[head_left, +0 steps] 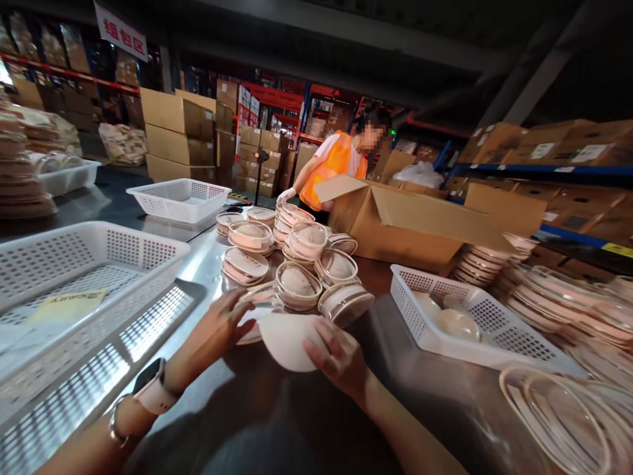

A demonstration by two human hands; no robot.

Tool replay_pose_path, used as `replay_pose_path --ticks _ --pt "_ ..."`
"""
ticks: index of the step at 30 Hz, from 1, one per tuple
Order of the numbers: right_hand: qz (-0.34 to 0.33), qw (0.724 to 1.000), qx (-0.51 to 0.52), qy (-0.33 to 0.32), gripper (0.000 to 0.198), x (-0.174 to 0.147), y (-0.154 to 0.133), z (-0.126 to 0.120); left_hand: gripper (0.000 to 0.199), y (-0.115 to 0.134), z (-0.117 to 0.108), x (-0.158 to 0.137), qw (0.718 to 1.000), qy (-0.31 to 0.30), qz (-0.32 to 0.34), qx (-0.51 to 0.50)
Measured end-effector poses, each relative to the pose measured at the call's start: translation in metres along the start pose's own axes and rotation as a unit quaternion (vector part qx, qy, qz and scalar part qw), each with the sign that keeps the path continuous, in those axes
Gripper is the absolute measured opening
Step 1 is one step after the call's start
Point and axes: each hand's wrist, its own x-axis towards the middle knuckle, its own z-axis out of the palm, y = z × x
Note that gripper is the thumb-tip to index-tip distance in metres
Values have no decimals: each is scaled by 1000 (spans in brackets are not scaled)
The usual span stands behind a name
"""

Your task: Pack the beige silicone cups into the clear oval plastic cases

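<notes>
Holding a thin white curved piece [284, 340] in the right hand [343, 356], pinched near its right end, just above the worktop [440, 389]. Spreading the fingers of the left hand [223, 326] loosely open at the edge of the nearest clear-lidded pack [270, 300], close to the left end of the piece; impossible to tell whether touching the pack or only hovering over it. Wearing a watch [151, 384] and a bracelet [115, 423] on the left arm.

Judging by the pose, midway through handling a single piece, with one hand gripping and the other at the packs. Calling, in any next move, for a light pinch on the thin edge so as not to crease it, and for care with the left fingers so as not to topple the uneven pile.

Just beyond, facing a cluster of round packs [301, 241], some stacked, some tilted, with pinkish contents under clear lids. Flanked on the right by a white basket [412, 323] with pale rounded pieces inside, then by tall stacks of packs [558, 297]; on the left by a larger basket [143, 254] containing a printed yellowish sheet [69, 307]. Backed by an open cardboard box [400, 234] and, behind the cluster, by a co-worker [326, 173] in an orange vest.
</notes>
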Motion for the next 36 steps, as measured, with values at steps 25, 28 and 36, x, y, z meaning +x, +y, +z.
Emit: replay_pose_path --ticks 25,28,36 --pt "425 805 294 -292 36 9 -10 6 64 35 -32 2 928 -170 -13 -330" --pt "476 698 427 -323 62 4 -3 11 67 33 -35 8 901 -249 16 -356" --pt "449 640 593 -195 75 7 -3 11 73 25 -40 8 930 -298 11 -215"
